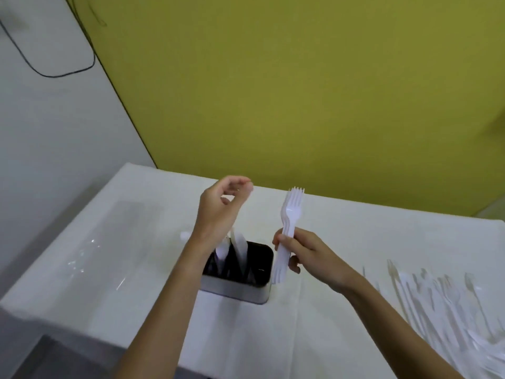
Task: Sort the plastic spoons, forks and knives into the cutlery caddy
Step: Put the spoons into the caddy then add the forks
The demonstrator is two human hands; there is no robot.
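At table (131,269) centre: cutlery caddy (237,292), dark inside, few white pieces (240,243) standing in left part, type unclear from blur. Left hand (218,212) raised above caddy, fingers loosely curled, nothing visible in them. Right hand (308,255) just right of caddy, fingers wrapped round bundle of forks (291,212), upright. Loose cutlery (437,296) spread on table at right.

The stack of forks (291,222) is plain white, as are the pieces (240,244) standing in the cutlery caddy (235,292), which is black inside and dull silver-grey outside. The tablecloth (341,228) is white and unpatterned, and the loose cutlery (437,294) on it is white too. The back wall (300,91) is an even olive-yellow, and the side wall (54,132) is off-white, crossed by a black cable (54,75).
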